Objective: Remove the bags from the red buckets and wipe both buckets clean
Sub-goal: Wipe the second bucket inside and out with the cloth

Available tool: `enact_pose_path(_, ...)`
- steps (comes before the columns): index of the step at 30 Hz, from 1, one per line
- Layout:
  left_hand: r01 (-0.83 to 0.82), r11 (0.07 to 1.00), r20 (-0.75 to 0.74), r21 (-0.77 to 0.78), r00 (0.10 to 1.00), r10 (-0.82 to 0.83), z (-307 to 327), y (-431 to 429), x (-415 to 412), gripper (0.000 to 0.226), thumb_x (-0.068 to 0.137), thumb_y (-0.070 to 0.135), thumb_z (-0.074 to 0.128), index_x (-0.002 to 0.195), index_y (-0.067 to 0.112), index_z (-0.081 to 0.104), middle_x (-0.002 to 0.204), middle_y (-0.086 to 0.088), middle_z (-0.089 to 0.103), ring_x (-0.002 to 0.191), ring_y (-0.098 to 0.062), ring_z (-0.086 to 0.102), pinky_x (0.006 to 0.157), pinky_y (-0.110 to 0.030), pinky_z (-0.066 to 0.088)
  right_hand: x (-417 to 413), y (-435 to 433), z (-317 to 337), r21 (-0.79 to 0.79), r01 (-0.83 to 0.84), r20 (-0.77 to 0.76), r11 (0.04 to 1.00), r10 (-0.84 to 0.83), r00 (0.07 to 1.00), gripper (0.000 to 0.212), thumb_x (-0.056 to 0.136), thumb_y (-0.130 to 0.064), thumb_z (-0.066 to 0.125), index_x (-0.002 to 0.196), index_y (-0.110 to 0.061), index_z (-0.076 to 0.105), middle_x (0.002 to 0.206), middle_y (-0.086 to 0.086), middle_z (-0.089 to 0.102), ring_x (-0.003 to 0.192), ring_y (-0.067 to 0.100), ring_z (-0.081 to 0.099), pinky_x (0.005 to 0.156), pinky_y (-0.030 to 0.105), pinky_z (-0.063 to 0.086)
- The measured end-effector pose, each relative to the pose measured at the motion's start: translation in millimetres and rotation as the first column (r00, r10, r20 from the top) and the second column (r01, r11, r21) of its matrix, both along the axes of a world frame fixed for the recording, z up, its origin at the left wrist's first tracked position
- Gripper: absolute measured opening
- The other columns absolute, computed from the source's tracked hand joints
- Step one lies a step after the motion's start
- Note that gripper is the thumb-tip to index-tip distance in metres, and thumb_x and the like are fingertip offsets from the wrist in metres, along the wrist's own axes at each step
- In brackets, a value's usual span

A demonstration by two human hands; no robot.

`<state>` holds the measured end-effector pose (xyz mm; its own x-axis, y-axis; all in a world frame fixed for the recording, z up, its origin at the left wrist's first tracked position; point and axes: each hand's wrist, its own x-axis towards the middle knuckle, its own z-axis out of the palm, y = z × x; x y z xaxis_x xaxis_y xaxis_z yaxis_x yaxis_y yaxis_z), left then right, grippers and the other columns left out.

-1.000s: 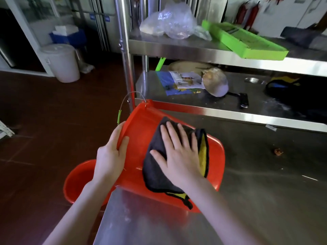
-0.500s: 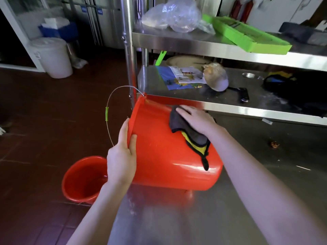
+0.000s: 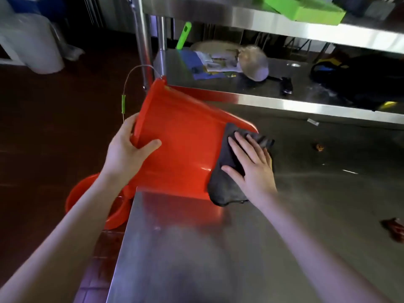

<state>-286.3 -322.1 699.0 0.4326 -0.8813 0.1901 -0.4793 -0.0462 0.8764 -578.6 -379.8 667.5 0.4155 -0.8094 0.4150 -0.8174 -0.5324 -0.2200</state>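
The dark cloth (image 3: pixel 223 189) has swept from the upper wall near the rim down to the base end of the red bucket (image 3: pixel 181 149), which lies tipped on the steel surface (image 3: pixel 306 215) at frame centre. The outside looks nearly wiped. The right hand (image 3: pixel 251 169) presses the cloth flat, fingers spread; the left hand (image 3: pixel 129 149) still grips the rim. The second red bucket (image 3: pixel 76 200) waits on the floor, lower left.

This looks like a commercial kitchen or its back room. A brushed stainless-steel worktable (image 3: pixel 306 215) fills the foreground. Behind it stands a two-tier stainless-steel shelf rack (image 3: pixel 273 101) on round steel posts. The floor (image 3: pixel 54 132) is dark red-brown tile. A large white plastic bin (image 3: pixel 37 47) stands on it, and a bright green plastic tray (image 3: pixel 306 9) lies on the top shelf.
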Motion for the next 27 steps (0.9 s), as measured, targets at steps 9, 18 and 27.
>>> enact_pose_path(9, -0.108, 0.992, 0.485, -0.06, 0.866, 0.124, 72.9, 32.3, 2.3, 0.071, 0.074, 0.044, 0.079, 0.137, 0.042, 0.048, 0.118, 0.005, 0.069, 0.104, -0.019, 0.065, 0.096, -0.041, 0.05, -13.1, -13.1, -44.5, 0.186, -0.095, 0.259, 0.978, 0.044, 0.965, 0.038, 0.085, 0.004, 0.061, 0.118, -0.012, 0.069, 0.126, 0.003, 0.065, 0.114, 0.026, 0.062, 0.101, 0.028, 0.043)
enact_pose_path(18, 0.111, 0.987, 0.868, -0.115, 0.494, 0.046, 50.2, 99.0, -26.8, 0.053, 0.083, 0.044, 0.069, 0.133, 0.028, 0.06, 0.097, 0.003, 0.073, 0.085, -0.021, 0.072, 0.062, -0.032, 0.055, -11.8, -7.6, -16.7, 0.342, -0.289, 0.352, 0.894, 0.163, 0.922, 0.03, 0.093, -0.021, 0.06, 0.123, -0.024, 0.065, 0.12, -0.005, 0.067, 0.104, 0.011, 0.064, 0.094, 0.033, 0.051)
enact_pose_path(27, 0.104, 0.995, 0.872, 0.001, 0.487, -0.051, 20.8, 143.0, -83.5, 0.043, 0.084, 0.042, 0.053, 0.108, 0.012, 0.073, 0.079, 0.002, 0.068, 0.071, -0.026, 0.066, 0.06, -0.032, 0.055, 41.5, 6.6, 74.2, 0.54, -0.334, 0.544, 0.772, -0.018, 0.839, 0.072, 0.087, -0.062, 0.054, 0.145, -0.022, 0.039, 0.127, -0.001, 0.055, 0.111, 0.018, 0.059, 0.084, 0.045, 0.057)
